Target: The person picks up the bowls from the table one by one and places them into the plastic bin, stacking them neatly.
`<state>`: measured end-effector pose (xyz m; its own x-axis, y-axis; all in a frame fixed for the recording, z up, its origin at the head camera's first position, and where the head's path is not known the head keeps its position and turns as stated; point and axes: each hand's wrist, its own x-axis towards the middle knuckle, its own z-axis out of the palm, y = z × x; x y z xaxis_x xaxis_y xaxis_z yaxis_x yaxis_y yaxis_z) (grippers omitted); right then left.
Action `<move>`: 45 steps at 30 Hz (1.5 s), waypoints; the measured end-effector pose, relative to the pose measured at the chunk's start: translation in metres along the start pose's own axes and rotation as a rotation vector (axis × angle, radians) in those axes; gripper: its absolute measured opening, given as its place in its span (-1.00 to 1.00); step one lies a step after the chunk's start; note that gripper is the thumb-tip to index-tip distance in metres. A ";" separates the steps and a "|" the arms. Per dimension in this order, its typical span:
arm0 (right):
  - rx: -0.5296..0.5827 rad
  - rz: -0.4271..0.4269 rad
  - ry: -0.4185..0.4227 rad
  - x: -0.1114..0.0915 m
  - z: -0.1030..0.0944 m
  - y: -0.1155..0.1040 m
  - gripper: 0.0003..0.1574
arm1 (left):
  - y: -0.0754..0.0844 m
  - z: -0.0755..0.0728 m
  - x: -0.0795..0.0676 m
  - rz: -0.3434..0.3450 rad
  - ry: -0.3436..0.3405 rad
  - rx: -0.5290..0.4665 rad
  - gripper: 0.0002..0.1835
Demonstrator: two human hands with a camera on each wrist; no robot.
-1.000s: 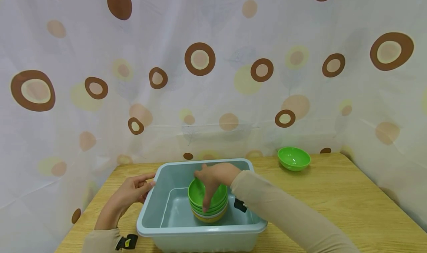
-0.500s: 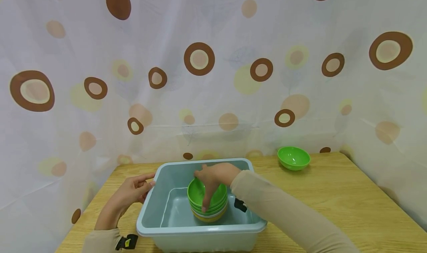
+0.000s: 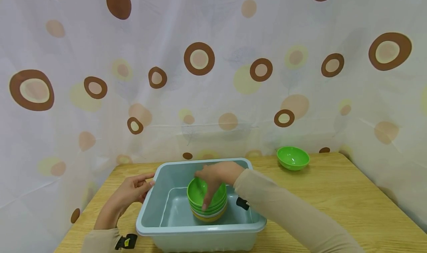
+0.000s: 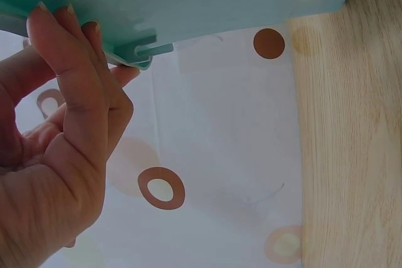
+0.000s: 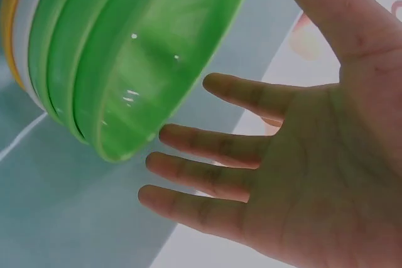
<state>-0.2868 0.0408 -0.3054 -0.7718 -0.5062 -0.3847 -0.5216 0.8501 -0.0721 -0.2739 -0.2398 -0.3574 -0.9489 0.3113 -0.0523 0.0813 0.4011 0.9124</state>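
A pale blue plastic tub [image 3: 200, 229] stands on the table. Inside it, a stack of bowls [image 3: 208, 199] sits upright, green ones on top, with a white and a yellow one below. My left hand [image 3: 131, 191] grips the tub's left rim; in the left wrist view its fingers [image 4: 78, 86] lie bent against the outer wall under the rim. Over the stack is my right hand [image 3: 215, 178], fingers spread. The right wrist view shows its fingers [image 5: 213, 145] nearly straight, beside the top green bowl [image 5: 163, 61] with a small gap visible.
A single green bowl [image 3: 293, 158] stands at the back right of the wooden table [image 3: 333, 201], near the wall. A white sheet with brown and beige spots [image 3: 227, 89] hangs behind and on both sides.
The right hand and wrist have shifted very slightly to the right over the stack. The left hand, tub and bowls look nearly the same.
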 end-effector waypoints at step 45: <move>0.181 -0.329 0.569 -0.087 -0.035 0.077 -0.24 | 0.001 0.000 0.000 -0.010 0.008 0.007 -0.35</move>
<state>-0.2730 0.1450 -0.2453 -0.6799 -0.6983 0.2237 -0.7315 0.6244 -0.2740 -0.2733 -0.2393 -0.3571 -0.9522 0.3000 -0.0583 0.0735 0.4100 0.9091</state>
